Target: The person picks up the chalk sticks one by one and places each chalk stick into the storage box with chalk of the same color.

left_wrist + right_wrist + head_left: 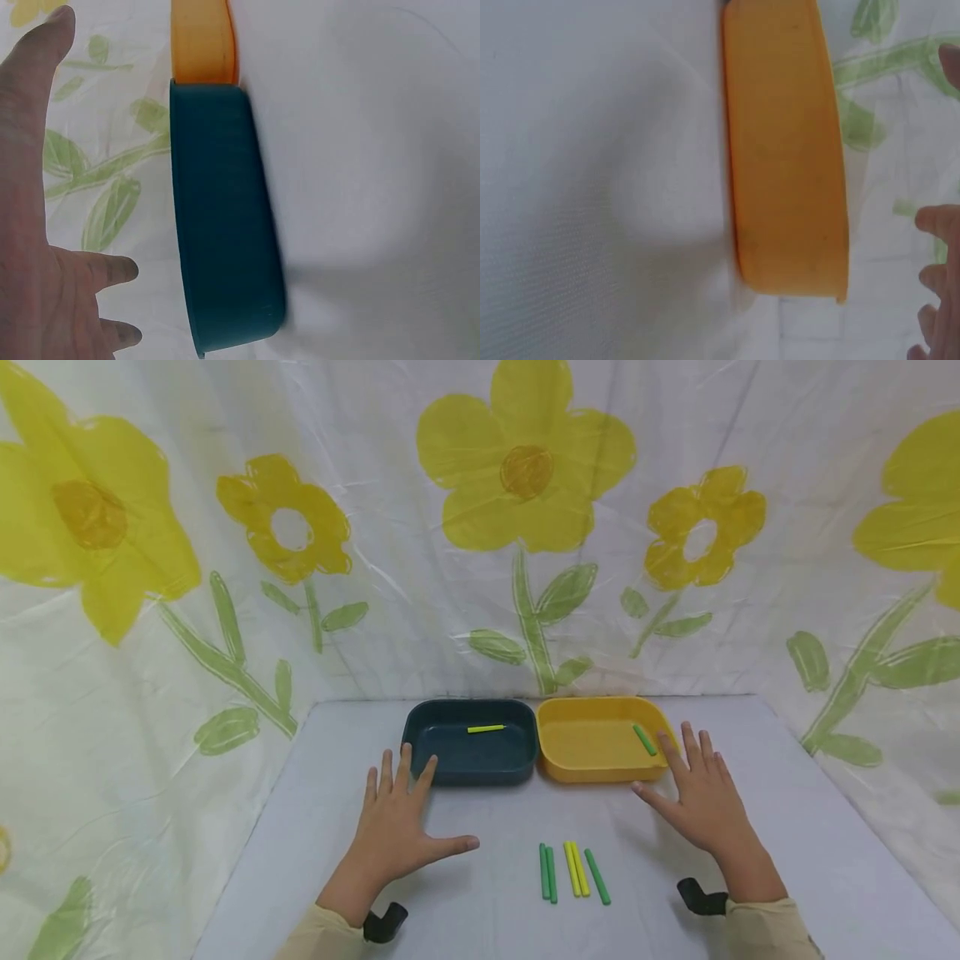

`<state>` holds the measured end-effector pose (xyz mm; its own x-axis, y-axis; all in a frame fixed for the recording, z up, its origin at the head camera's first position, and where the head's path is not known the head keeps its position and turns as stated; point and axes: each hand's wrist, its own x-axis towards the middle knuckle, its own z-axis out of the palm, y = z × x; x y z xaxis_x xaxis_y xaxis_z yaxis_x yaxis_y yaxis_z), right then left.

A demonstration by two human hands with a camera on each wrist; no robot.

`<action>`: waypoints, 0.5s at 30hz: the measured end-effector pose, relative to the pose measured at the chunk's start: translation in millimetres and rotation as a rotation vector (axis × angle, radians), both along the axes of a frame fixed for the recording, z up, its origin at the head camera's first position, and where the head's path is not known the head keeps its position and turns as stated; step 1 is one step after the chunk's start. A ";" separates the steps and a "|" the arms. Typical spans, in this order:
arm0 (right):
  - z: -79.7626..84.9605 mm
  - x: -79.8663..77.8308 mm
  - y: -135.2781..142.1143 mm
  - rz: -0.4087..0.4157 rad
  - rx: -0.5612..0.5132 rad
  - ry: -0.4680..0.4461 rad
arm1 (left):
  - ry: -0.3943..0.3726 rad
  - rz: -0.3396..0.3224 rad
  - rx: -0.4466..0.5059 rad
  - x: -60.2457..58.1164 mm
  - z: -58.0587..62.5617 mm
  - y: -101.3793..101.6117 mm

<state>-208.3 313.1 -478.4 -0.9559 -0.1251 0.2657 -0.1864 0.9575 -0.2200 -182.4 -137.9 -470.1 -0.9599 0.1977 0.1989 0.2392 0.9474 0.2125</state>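
Left hand and right hand, outspread and empty, flank slim green sticks and slim yellow sticks on the white counter, before a dark-teal rectangular tray and yellow rectangular tray

1. I read the white tablecloth as matt, finely textured cloth.
2. Eleven o'clock from its middle, dark teal tray: smooth, satiny plastic.
3. Two o'clock, yellow tray: smooth plastic.
4. Four o'clock, green and yellow sticks: smooth.
5. Twelve o'clock, flowered curtain: creased, faintly glossy.
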 end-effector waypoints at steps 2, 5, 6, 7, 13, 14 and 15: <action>-1.4 -2.6 1.4 -0.003 -0.006 0.009 | -0.003 -0.005 0.009 0.7 -1.1 0.2; -2.2 -6.1 2.5 -0.013 -0.011 0.004 | -0.011 -0.012 0.019 1.7 -2.6 1.0; -2.2 -7.1 2.8 -0.015 -0.015 0.000 | -0.018 -0.011 0.020 2.1 -3.0 1.3; -1.9 -7.9 2.6 -0.019 -0.016 -0.007 | -0.021 -0.013 0.020 2.4 -3.4 1.7; -0.8 -12.5 0.6 -0.020 -0.023 -0.016 | -0.043 -0.010 0.017 4.4 -5.1 3.0; -1.1 -13.4 0.5 -0.016 -0.026 -0.016 | -0.046 -0.008 0.015 4.4 -5.6 2.7; -1.3 -14.1 0.3 -0.015 -0.028 -0.016 | -0.044 -0.008 0.011 4.5 -6.0 2.3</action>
<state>-222.4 313.4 -479.7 -0.9618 -0.1038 0.2534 -0.1687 0.9536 -0.2493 -177.8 -135.5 -476.1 -0.9661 0.2035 0.1590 0.2371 0.9429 0.2338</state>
